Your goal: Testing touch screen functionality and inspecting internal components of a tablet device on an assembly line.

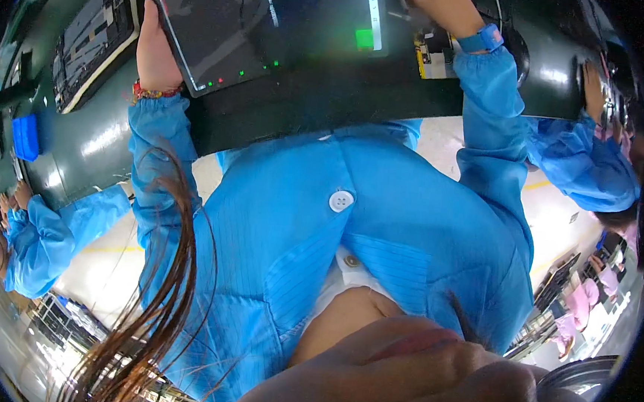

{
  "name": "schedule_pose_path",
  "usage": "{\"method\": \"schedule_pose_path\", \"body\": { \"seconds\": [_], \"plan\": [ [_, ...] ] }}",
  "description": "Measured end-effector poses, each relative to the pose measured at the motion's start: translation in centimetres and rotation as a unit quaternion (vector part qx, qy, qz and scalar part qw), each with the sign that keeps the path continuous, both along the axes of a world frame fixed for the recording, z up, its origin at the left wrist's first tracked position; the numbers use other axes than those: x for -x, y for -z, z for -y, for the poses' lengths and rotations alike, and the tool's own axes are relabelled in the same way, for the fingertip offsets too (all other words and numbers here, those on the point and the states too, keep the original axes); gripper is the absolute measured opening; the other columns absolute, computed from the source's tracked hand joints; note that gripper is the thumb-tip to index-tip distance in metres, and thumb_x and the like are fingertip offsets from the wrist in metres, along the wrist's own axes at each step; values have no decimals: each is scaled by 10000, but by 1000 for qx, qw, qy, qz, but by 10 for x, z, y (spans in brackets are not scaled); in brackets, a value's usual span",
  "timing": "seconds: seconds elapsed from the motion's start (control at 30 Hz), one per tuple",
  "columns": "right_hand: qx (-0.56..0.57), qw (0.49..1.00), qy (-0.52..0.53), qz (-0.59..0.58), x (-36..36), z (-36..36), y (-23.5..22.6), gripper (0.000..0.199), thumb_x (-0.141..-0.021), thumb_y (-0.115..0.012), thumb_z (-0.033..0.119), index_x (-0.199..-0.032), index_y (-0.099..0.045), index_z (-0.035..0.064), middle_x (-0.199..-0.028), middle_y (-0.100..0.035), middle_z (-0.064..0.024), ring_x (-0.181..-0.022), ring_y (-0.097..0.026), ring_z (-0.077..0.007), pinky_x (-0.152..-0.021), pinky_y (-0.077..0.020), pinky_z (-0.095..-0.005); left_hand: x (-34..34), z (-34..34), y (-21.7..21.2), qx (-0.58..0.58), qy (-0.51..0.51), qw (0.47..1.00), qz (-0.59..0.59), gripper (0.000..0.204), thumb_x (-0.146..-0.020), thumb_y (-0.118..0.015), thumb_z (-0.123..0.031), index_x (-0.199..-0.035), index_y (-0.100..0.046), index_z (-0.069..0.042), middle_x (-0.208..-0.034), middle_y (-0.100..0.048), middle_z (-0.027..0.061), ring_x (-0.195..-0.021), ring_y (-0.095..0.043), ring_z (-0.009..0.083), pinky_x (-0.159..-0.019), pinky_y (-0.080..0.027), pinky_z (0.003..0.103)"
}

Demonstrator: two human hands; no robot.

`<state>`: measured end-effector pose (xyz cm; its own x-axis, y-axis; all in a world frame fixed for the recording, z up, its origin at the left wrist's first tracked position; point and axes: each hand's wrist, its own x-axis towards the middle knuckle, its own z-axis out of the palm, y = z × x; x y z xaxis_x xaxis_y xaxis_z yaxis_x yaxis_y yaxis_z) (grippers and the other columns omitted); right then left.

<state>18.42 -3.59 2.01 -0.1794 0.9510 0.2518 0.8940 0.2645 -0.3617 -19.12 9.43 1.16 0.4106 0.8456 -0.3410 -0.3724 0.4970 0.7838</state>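
The left hand (158, 51) touches the dark screen (304, 35) at its left edge, the right hand (442, 4) is by its right; I cannot tell either finger grip. Left of left fingers, an open housing (136, 20) holds parts (94, 39); beyond, a blue bin (25, 138).

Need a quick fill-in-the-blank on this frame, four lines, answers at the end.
1. The left hand is at the ____ (left or right) edge of the dark screen.
2. The glowing square on that screen is colored ____.
3. The blue watch is on the person's ____ wrist.
4. The large button on the blue jacket is colored ____.

Missing words: left; green; right; white.
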Motion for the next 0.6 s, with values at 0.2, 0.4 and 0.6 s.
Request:
{"method": "schedule_pose_path", "body": {
  "seconds": [0.2,0.4,0.6],
  "plan": [
    [3,992,91,-83,11,11,-7,173,-814,-637,133,-946,-621,23,-894,-624,-124,-834,-597,-269,-759,-472,-349,-6,2,-4,-2,-23,999,-40,498,-990,-364,-409,-1313,-459,-42,-1327,-498,116,-1180,-486,306,-1007,-376,431],
    [66,959,42,-274,31,8,-25,160,-841,-660,122,-946,-600,18,-773,-639,-94,-715,-617,-158,-648,-485,-279,-5,5,-14,-9,-42,998,-55,516,-987,-362,-420,-1326,-447,-41,-1357,-470,116,-1212,-460,306,-1034,-348,432],
    [111,953,4,-283,29,14,-9,190,-823,-677,153,-938,-646,4,-815,-659,-125,-753,-645,-204,-681,-494,-302,-3,2,-10,-7,-52,995,-82,521,-990,-351,-419,-1327,-444,-32,-1346,-482,121,-1208,-470,307,-1037,-349,429]
  ]
}}
